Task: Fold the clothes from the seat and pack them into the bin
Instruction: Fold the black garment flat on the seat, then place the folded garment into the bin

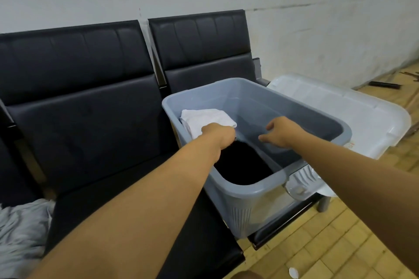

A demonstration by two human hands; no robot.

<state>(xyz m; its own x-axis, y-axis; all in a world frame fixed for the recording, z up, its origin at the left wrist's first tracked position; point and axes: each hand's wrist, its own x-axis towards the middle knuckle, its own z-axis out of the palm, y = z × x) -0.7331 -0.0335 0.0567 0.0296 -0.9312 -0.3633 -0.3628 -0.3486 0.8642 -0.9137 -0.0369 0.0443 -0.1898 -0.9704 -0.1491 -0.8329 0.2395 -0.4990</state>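
A person's left hand (217, 135) clamped a folded white garment (207, 119) against the grey bin's (244, 190) far-left wall, apparently to pack it upright; the right hand (281, 135) hovered open inside. Grey clothes (20, 231) waited on the near-left seat (118, 188).

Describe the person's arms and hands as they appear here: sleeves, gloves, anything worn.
Both arms are bare along all that shows, with no sleeve in view. The left hand and right hand wear no gloves. No watch, bracelet or ring can be seen on either wrist or on the fingers that show. No markings are visible.
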